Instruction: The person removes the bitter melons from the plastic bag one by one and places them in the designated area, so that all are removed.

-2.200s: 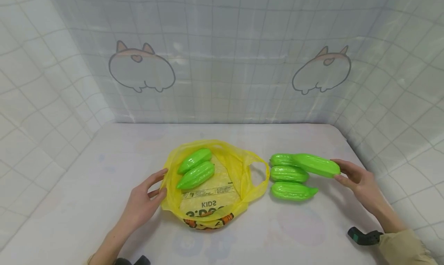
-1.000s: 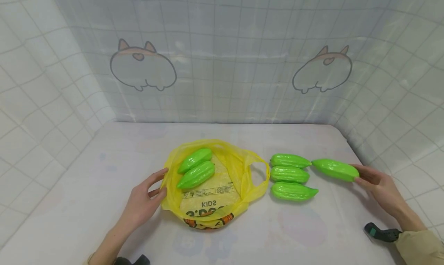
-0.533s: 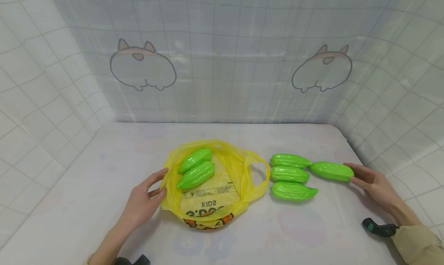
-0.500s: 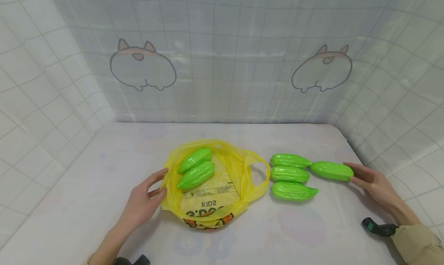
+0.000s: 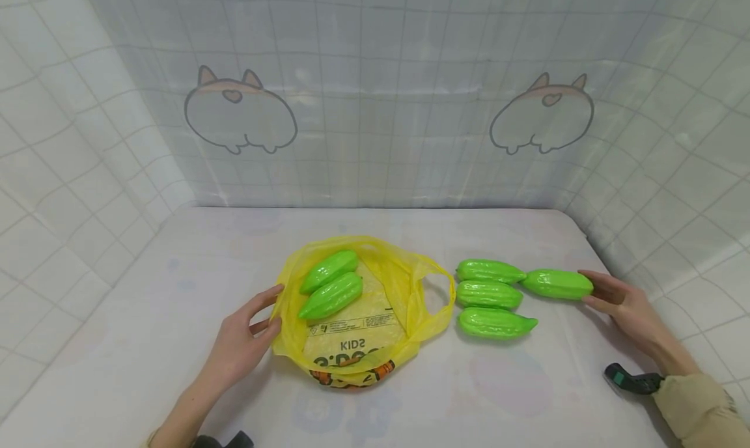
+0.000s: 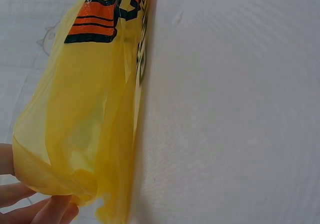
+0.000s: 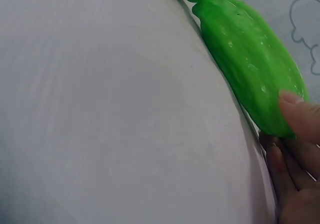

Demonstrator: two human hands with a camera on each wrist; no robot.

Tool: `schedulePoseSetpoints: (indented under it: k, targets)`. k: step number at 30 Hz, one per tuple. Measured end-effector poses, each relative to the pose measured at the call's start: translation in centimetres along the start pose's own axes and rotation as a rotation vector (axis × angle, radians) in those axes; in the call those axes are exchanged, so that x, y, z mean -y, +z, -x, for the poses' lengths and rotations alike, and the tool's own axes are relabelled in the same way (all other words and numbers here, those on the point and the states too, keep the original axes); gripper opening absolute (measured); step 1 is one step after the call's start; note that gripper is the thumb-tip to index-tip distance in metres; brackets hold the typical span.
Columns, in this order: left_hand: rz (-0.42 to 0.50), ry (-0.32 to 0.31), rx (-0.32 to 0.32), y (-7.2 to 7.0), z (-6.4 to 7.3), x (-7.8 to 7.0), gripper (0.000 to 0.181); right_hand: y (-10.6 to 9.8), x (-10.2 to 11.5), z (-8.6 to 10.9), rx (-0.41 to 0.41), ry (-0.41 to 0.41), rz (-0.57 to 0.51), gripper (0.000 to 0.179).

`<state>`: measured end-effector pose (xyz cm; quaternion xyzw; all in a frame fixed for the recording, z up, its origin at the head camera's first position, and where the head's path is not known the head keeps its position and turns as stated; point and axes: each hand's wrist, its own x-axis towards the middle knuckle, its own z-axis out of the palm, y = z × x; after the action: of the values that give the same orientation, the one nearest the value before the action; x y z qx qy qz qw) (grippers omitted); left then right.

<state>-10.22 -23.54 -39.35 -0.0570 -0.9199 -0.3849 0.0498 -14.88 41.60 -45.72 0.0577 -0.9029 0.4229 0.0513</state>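
Note:
A yellow plastic bag [image 5: 433, 331] lies with its mouth spread wide, two glossy green toy bitter gourds [image 5: 331, 296] inside it. My left hand [image 5: 243, 340] pinches the bag's left rim; in the left wrist view the fingers [image 6: 55, 209] are at the bag's edge. With thumb and fingers my right hand [image 5: 624, 308] grips the blunt right end of another bitter gourd [image 5: 556, 284]. That gourd's narrow tip meets the tip of the rear gourd [image 5: 489, 271] in a row of three, stacked front to back right of the bag's handle loop.
The middle gourd [image 5: 489, 295] and the front gourd [image 5: 495, 323] of the row lie close together on the white-covered table [image 5: 457, 402]. A tiled-pattern curtain [image 5: 387, 142] rises behind the table and at both sides. Black wrist devices [image 5: 633, 379] sit at both wrists.
The right hand drew its gourd from over the rear of the row out to the right, then shifted slightly left, tip to tip with the rear gourd. The left hand and bag stayed still.

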Motion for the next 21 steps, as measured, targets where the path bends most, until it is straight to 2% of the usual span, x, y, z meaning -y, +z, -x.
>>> schedulePoseSetpoints:
  k: [8, 21]
  targets:
    - [-0.004, -0.009, 0.004, 0.00, -0.02, 0.05, 0.054, 0.08, 0.11, -0.23, 0.003, 0.017, -0.023, 0.064]
    - [0.006, -0.011, 0.008, -0.02, -0.09, 0.03, 0.053, 0.23, 0.14, -0.32, 0.000, -0.004, -0.034, 0.062]
